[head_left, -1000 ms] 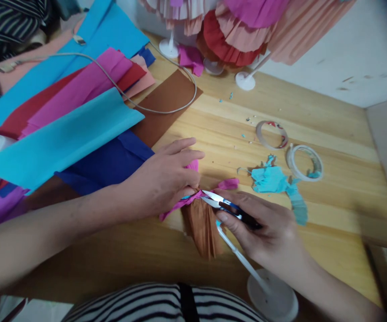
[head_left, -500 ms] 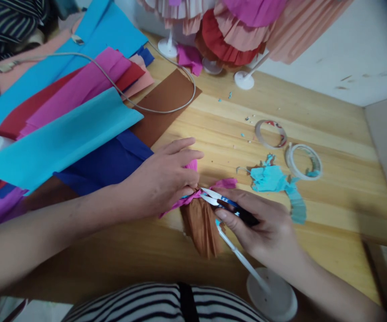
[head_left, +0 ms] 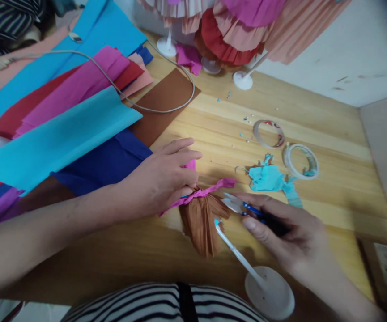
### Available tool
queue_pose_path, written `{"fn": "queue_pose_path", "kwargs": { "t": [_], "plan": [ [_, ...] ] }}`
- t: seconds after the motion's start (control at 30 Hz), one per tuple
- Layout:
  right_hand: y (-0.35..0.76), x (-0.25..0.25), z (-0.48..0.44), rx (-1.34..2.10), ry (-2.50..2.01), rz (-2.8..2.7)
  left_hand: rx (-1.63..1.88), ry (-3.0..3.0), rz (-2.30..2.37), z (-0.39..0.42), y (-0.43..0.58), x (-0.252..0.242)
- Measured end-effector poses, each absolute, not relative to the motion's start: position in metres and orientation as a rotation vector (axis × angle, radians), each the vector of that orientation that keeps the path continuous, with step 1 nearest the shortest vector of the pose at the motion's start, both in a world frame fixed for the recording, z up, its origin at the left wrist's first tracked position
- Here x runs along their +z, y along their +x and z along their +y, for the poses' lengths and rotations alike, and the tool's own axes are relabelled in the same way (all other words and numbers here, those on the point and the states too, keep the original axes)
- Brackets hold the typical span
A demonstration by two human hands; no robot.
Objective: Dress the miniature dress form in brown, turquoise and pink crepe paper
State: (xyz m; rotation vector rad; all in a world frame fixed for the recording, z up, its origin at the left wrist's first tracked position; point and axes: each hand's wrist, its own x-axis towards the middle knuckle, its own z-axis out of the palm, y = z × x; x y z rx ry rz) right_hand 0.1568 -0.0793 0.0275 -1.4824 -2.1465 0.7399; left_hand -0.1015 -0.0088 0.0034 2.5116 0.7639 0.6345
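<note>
My left hand [head_left: 166, 179] is closed on the gathered top of a brown pleated paper piece [head_left: 202, 223], pressing it to the table. A twisted magenta paper strip [head_left: 210, 190] lies across the gather, its right end loose. In my right hand [head_left: 287, 237] are small thread snips [head_left: 247, 208] with blue and black handles, their blades a little apart and pointing left, clear of the strip. Just below the blades is the tip of a white stand [head_left: 240, 257], which leans from a round base and has a bit of blue paper on its end.
Coloured paper sheets [head_left: 69, 129] and a grey cable [head_left: 159, 111] cover the left side. Two tape rolls [head_left: 285, 161] and torn turquoise paper [head_left: 265, 178] lie on the right. Pleated paper pieces on white stands [head_left: 243, 80] are at the back. A brown sheet [head_left: 166, 107] lies mid-table.
My right hand has drawn the snips away to the right and slightly down from the magenta strip. My left hand has stayed almost in place on the gather.
</note>
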Motion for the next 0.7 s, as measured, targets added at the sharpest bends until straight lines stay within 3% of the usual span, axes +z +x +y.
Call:
{"fn": "queue_pose_path", "kwargs": {
  "t": [0.4, 0.47, 0.6, 0.7],
  "plan": [
    [0.195, 0.003, -0.089, 0.083, -1.613, -2.401, 0.626, 2.487, 0.772, -0.010, -0.103, 0.002],
    [0.181, 0.015, -0.091, 0.101, -1.514, -2.319, 0.630, 2.496, 0.761, -0.009, -0.103, 0.002],
    [0.141, 0.034, -0.090, 0.758, -1.356, -2.190, 0.635, 2.519, 0.761, -0.008, -0.103, 0.003],
    [0.119, 0.037, -0.082, 0.655, -1.379, -2.272, 0.633, 2.545, 0.755, -0.008, -0.102, 0.003]
  ]
}}
